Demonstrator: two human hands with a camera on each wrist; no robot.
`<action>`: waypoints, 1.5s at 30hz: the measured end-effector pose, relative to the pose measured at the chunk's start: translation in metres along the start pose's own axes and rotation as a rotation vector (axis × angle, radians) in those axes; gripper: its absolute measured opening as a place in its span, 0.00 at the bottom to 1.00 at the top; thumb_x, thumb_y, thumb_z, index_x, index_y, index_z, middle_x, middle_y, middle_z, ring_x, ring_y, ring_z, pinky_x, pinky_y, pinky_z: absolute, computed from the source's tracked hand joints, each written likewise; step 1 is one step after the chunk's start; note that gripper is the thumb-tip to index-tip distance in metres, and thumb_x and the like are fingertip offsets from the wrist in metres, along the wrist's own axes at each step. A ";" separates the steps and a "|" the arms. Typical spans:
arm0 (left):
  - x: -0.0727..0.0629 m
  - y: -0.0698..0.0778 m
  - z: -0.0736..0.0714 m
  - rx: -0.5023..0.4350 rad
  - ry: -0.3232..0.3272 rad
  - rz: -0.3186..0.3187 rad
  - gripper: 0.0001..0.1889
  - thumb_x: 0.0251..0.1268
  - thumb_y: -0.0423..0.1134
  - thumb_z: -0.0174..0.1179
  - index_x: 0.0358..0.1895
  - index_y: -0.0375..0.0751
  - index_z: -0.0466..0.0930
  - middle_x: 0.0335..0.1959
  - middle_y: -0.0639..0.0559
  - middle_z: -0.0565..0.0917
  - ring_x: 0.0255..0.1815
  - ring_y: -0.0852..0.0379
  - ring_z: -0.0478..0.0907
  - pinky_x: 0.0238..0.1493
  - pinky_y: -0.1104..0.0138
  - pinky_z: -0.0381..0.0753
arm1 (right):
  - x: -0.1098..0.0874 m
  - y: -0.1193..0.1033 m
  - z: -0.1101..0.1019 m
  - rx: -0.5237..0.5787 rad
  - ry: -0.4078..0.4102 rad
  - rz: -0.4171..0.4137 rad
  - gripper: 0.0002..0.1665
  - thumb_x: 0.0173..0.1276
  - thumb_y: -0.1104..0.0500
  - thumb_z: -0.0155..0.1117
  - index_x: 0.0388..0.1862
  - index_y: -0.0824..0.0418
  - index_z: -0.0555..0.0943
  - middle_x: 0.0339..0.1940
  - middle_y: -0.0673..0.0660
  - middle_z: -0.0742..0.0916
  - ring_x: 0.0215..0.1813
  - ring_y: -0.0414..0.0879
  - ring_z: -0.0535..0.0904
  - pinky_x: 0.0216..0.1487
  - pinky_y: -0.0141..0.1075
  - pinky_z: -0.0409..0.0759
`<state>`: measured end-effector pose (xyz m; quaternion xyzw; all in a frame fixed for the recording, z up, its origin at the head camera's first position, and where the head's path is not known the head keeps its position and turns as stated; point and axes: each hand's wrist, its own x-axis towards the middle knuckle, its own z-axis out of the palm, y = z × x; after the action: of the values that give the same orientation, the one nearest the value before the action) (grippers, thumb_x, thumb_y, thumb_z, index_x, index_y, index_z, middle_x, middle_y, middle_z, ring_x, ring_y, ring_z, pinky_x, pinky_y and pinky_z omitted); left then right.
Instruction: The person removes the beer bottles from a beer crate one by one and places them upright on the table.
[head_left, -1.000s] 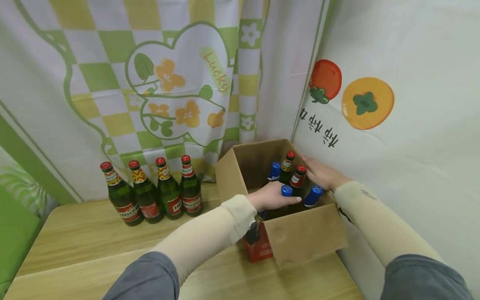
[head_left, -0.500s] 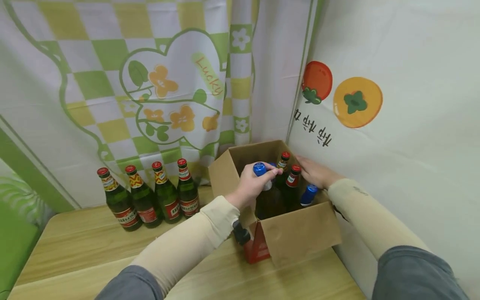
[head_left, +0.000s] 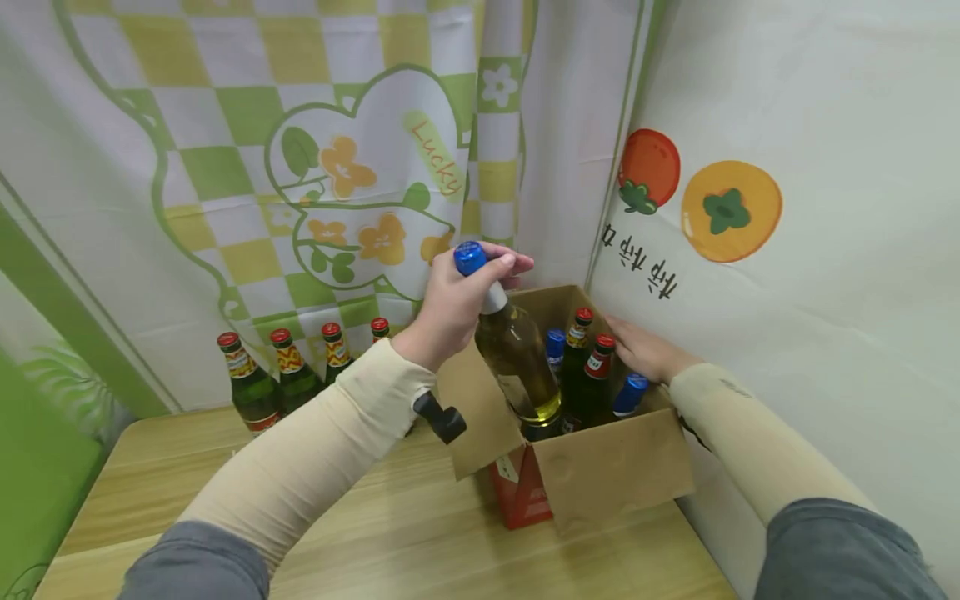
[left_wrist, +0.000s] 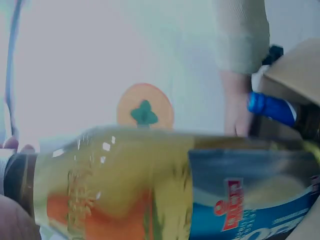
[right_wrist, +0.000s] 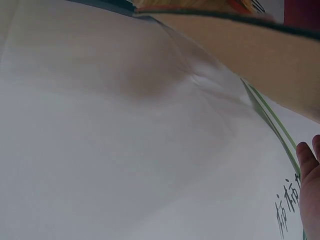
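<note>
My left hand (head_left: 457,304) grips the neck of a clear bottle (head_left: 521,354) with a blue cap and pale yellow liquid. The bottle leans over the open cardboard box (head_left: 611,471), its base around rim height. In the left wrist view the same bottle (left_wrist: 120,175) fills the lower part, showing a blue-and-silver label. My right hand (head_left: 637,348) lies with extended fingers along the box's right side. Inside the box stand two red-capped green bottles (head_left: 597,362) and two blue-capped bottles (head_left: 630,395). In the right wrist view my right hand (right_wrist: 311,185) shows beside a cardboard flap (right_wrist: 270,65).
Several red-capped green beer bottles (head_left: 255,392) stand in a row on the wooden table (head_left: 367,517), partly behind my left arm. A checked curtain (head_left: 247,158) hangs behind. A white wall covering (head_left: 847,333) rises close to the box's right side.
My left hand has drawn the blue-capped bottle upward from inside the box and shifted it left. My right hand stays at the box's right side.
</note>
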<state>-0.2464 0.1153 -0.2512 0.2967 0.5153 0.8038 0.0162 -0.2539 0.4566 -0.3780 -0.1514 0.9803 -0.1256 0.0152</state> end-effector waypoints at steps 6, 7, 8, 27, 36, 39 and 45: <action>-0.008 0.032 -0.017 -0.125 0.123 -0.007 0.10 0.75 0.24 0.55 0.34 0.38 0.81 0.33 0.50 0.89 0.39 0.54 0.87 0.56 0.55 0.82 | -0.003 0.006 0.003 0.000 0.008 -0.004 0.34 0.80 0.63 0.45 0.77 0.82 0.55 0.77 0.81 0.61 0.77 0.75 0.55 0.76 0.62 0.53; -0.010 0.037 -0.020 -0.129 0.128 -0.002 0.10 0.75 0.25 0.55 0.34 0.39 0.81 0.33 0.50 0.89 0.39 0.54 0.87 0.57 0.54 0.82 | -0.004 0.008 0.004 0.000 0.009 -0.005 0.34 0.80 0.63 0.45 0.76 0.82 0.55 0.76 0.81 0.61 0.77 0.75 0.55 0.76 0.62 0.54; -0.011 0.043 -0.023 -0.125 0.128 0.008 0.10 0.76 0.26 0.54 0.34 0.39 0.80 0.33 0.50 0.89 0.40 0.54 0.87 0.57 0.54 0.82 | -0.005 0.008 0.005 0.005 0.010 -0.004 0.34 0.80 0.63 0.45 0.76 0.82 0.55 0.76 0.81 0.61 0.77 0.75 0.55 0.76 0.62 0.53; -0.066 0.076 -0.152 0.330 0.268 -0.148 0.07 0.78 0.36 0.60 0.38 0.42 0.85 0.33 0.57 0.90 0.40 0.58 0.86 0.50 0.69 0.82 | -0.014 0.017 0.008 0.009 0.028 -0.010 0.33 0.79 0.65 0.46 0.74 0.86 0.56 0.75 0.83 0.61 0.75 0.78 0.56 0.74 0.64 0.55; -0.103 0.088 -0.237 0.586 0.386 -0.233 0.10 0.78 0.48 0.60 0.42 0.50 0.88 0.34 0.67 0.88 0.43 0.63 0.79 0.55 0.73 0.71 | -0.001 0.005 0.008 0.016 0.015 -0.039 0.33 0.79 0.65 0.45 0.74 0.85 0.56 0.75 0.83 0.61 0.76 0.77 0.56 0.74 0.64 0.54; -0.111 0.092 -0.258 0.635 0.431 -0.247 0.11 0.78 0.49 0.60 0.44 0.50 0.89 0.34 0.70 0.87 0.44 0.66 0.79 0.66 0.68 0.65 | 0.002 0.001 0.002 0.026 0.020 -0.042 0.33 0.80 0.65 0.45 0.74 0.86 0.56 0.75 0.84 0.60 0.76 0.78 0.55 0.74 0.64 0.54; -0.125 0.086 -0.291 0.658 0.547 -0.277 0.09 0.78 0.45 0.60 0.37 0.57 0.88 0.31 0.72 0.86 0.41 0.69 0.79 0.51 0.79 0.73 | 0.005 0.002 0.001 0.025 0.009 -0.030 0.33 0.80 0.65 0.45 0.75 0.85 0.54 0.76 0.83 0.59 0.77 0.77 0.53 0.75 0.64 0.54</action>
<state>-0.2631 -0.2047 -0.3220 -0.0092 0.7637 0.6364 -0.1083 -0.2593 0.4562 -0.3794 -0.1652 0.9764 -0.1390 0.0107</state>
